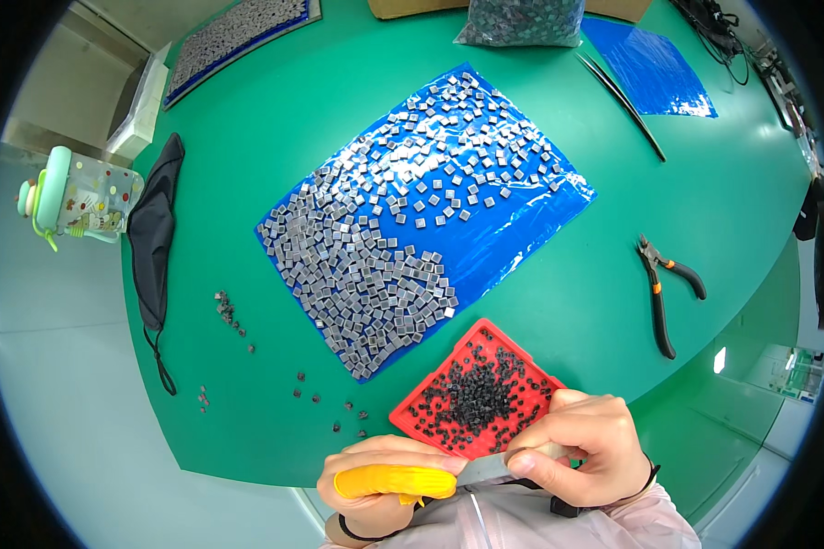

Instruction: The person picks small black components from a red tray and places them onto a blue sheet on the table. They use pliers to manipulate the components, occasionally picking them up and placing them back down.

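My left hand (pixel 375 457) is closed at the near edge of the table, with a yellow cover over one finger. Opposite it, my right hand (pixel 595 448) is closed in a pinch. A flat greyish strip (pixel 485 469) spans the gap between them, its ends hidden in my fingers; I cannot tell exactly what it is. Just beyond my hands lies a red tray (pixel 418 414) with many small black pieces (pixel 479 395), its near corner close to the strip. Farther off, a blue sheet (pixel 494 265) carries many small grey square pieces (pixel 357 284).
Orange-and-black cutting pliers (pixel 657 293) and dark tweezers (pixel 624 108) lie to the right. At the back are a filled clear bag (pixel 522 23) and another blue sheet (pixel 655 69). A black mask (pixel 154 233) and a bottle (pixel 96 194) are left. Loose dark bits (pixel 227 309) lie on the green tabletop.
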{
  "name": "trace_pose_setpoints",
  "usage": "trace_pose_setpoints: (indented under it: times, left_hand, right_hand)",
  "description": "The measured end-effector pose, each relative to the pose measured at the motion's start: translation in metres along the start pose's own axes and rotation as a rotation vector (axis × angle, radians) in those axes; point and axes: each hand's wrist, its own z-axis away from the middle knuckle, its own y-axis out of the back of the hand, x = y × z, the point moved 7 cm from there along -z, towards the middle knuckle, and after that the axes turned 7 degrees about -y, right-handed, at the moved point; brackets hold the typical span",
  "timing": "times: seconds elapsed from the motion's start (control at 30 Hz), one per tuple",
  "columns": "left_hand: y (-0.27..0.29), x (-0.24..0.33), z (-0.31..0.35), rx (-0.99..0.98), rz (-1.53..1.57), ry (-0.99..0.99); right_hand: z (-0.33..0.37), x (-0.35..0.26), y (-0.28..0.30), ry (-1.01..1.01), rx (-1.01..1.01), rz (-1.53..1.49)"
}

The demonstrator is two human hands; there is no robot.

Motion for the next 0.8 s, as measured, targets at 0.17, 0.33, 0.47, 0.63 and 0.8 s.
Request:
trace_pose_setpoints:
  times: [0.17,0.33,0.47,0.63,0.8]
  left_hand:
    - [0.001,-0.001,0.001,-0.002,-0.004,-0.012]
    - [0.001,-0.002,0.001,-0.013,0.011,0.015]
    - [0.006,-0.008,0.005,0.005,0.080,0.050]
    - [0.005,-0.008,0.004,0.038,0.086,0.082]
    - [0.007,-0.011,0.006,0.057,0.138,0.167]
  right_hand:
    - [-0.001,0.000,0.000,-0.030,0.005,-0.005]
    - [-0.001,-0.002,0.002,-0.024,0.025,-0.015]
    - [0.000,-0.002,0.010,-0.013,0.124,-0.037]
    - [0.008,-0.008,0.016,0.173,0.283,0.107]
    - [0.011,-0.010,0.011,0.310,0.284,0.331]
